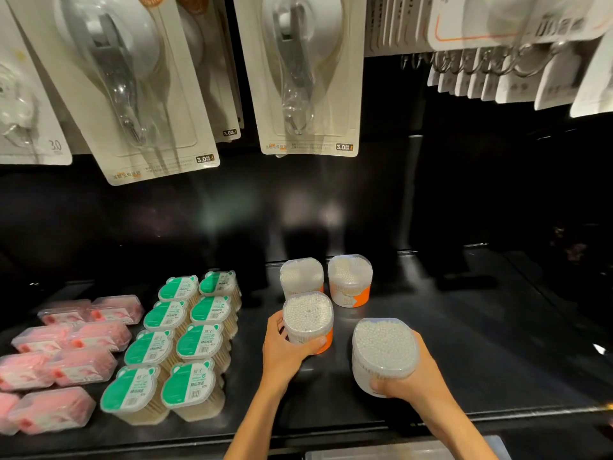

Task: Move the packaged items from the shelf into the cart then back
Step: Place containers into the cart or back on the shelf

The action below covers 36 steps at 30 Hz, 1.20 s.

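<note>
Clear tubs of cotton swabs with orange labels stand on the black shelf (464, 327). My left hand (285, 350) grips one tub (307, 318) that sits on the shelf, fingers curled round its left side and front. My right hand (411, 376) holds another swab tub (383, 353) from below and the right, just above the shelf. Two more tubs, one on the left (301, 275) and one on the right (350, 277), stand behind them. The cart is out of view.
Green-lidded toothpick boxes (185, 340) stand in two rows left of my hands, with pink packs (66, 353) further left. Blister-packed hooks (298, 74) hang overhead, and carded hooks (497, 71) at upper right. The shelf's front edge (331, 429) runs below my forearms.
</note>
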Tool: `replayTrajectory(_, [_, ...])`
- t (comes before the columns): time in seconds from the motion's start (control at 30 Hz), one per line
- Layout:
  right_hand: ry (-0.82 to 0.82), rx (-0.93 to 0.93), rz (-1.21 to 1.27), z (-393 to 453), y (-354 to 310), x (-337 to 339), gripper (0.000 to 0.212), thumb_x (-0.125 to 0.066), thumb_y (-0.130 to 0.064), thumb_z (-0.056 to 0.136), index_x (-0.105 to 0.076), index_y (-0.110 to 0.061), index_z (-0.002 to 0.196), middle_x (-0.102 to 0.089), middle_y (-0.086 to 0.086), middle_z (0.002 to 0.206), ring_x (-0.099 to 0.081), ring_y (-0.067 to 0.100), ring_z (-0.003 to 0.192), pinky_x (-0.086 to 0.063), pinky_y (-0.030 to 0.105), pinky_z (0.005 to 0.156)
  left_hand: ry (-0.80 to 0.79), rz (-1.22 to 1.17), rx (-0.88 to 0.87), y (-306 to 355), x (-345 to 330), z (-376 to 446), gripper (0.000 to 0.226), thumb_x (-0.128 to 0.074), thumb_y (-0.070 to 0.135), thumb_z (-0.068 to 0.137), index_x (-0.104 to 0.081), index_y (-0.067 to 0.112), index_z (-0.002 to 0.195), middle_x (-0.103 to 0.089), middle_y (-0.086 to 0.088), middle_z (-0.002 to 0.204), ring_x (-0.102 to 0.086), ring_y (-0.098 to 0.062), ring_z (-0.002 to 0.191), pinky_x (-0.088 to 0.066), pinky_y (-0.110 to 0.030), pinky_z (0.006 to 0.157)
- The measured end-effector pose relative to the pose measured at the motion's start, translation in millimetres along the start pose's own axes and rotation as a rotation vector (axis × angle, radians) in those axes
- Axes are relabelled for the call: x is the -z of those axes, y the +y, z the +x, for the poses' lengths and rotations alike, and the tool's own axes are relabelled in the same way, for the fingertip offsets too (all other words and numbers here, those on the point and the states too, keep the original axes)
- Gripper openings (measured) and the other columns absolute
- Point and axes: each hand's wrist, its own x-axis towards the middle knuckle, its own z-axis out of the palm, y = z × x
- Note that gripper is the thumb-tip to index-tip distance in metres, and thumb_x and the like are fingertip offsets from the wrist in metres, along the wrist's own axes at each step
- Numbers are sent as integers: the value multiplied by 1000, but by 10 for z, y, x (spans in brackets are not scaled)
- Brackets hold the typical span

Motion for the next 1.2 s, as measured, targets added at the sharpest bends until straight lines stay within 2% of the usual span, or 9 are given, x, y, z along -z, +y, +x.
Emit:
replayTrajectory(0.1, [12,-2,10,2,18,21,62,-78,6,47,-65,-24,99,-71,-19,91,-65,-5,88,-45,4,67,14,9,14,6,-1,-6,88,-93,14,52,-42,27,122,-53,19,114,-54,3,103,-48,-10,72])
replayTrajectory(0.33, [-3,-11,9,34,102,13,70,-77,-4,43,-65,-26,109,-71,-14,101,-65,-2,96,-48,9,73,22,38,4,-15,7,-26,88,-94,17,52,-42,29,122,-53,18,114,-55,1,101,-47,-10,75])
replayTrajectory(0.53, [25,-6,55,57,109,-8,63,-79,13,52,-61,-27,97,-69,-26,89,-63,-11,85,-45,3,66,-33,30,-6,-55,51,-72,98,-93,21,53,-38,24,134,-48,10,133,-49,-7,120,-42,-16,92])
replayTrajectory(0.63, [35,7,75,113,151,10,70,-81,15,51,-60,-28,102,-69,-26,94,-63,-9,90,-46,4,69,89,77,30,-141,83,-316,104,-92,29,56,-33,22,142,-37,13,137,-37,-6,128,-32,-22,103])
replayTrajectory(0.7, [27,31,62,164,163,20,72,-81,17,55,-60,-26,108,-70,-20,99,-64,-6,94,-47,6,72,226,144,-141,-221,102,-582,77,-85,38,60,-45,32,126,-47,15,125,-46,-5,117,-35,-17,98])
replayTrajectory(0.77, [10,67,40,218,171,23,70,-82,15,56,-62,-22,112,-71,-9,103,-65,2,98,-48,9,76,206,306,-455,-322,110,-797,46,-71,41,70,-50,37,110,-52,18,111,-51,-3,106,-38,-14,92])
replayTrajectory(0.93, [-18,115,24,315,239,-27,69,-84,11,56,-61,-18,114,-69,-1,107,-65,11,103,-50,17,84,-244,868,-991,-380,108,-793,43,-59,46,84,-59,22,119,-56,5,127,-52,-12,119,-42,-28,101])
replayTrajectory(1.07, [-20,139,28,359,279,-96,65,-85,3,54,-62,-17,111,-69,0,105,-65,13,101,-50,16,81,-491,1117,-1119,-296,133,-631,45,-51,52,84,-59,21,116,-58,1,122,-51,-16,117,-42,-30,100])
replayTrajectory(1.2, [-13,134,23,383,327,-108,65,-87,0,55,-60,-17,111,-68,1,106,-64,14,102,-50,17,83,-520,1205,-1145,-355,130,-601,44,-50,51,83,-63,19,110,-61,0,117,-53,-18,113,-37,-28,97])
